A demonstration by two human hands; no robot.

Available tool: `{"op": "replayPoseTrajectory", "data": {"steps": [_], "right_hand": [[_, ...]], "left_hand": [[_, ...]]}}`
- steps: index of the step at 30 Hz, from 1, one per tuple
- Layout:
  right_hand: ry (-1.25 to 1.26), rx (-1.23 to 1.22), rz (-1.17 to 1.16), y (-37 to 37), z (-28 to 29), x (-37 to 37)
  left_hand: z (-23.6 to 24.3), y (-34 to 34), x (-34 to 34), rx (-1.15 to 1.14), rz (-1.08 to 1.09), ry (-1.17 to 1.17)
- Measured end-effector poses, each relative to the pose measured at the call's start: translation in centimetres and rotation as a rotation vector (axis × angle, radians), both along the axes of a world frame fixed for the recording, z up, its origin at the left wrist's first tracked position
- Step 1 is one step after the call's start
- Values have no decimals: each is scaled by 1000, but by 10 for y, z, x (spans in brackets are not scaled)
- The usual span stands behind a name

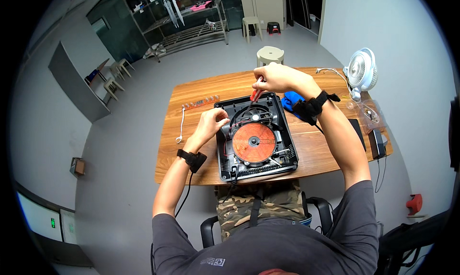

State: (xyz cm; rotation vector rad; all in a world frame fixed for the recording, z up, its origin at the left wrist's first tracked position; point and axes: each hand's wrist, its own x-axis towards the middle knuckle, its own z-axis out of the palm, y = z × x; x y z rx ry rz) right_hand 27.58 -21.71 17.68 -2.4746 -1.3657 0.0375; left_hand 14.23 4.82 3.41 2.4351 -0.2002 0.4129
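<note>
An opened black induction cooker base lies on the wooden table, showing a round copper coil and a fan near its far end. My left hand rests on the cooker's left edge, fingers curled on the casing. My right hand is raised over the far end, gripping a red-handled screwdriver that points down into the cooker. Both wrists carry black straps.
A row of small parts on an orange strip and a white cable lie at the left. A blue cloth, a white desk fan, a clear plastic bag and black devices sit at the right. A stool stands beyond the table.
</note>
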Motion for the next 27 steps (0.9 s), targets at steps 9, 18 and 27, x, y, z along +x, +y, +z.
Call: {"op": "replayPoseTrajectory", "data": {"steps": [9, 18, 27], "right_hand": [[89, 100, 175, -4, -16, -22], [62, 156, 180, 2, -27, -20], [102, 160, 184, 3, -30, -16]], "left_hand": [[-18, -5, 5, -57, -9, 100], [-17, -10, 6, -23, -15, 131], [-15, -10, 5, -25, -41, 90]]}}
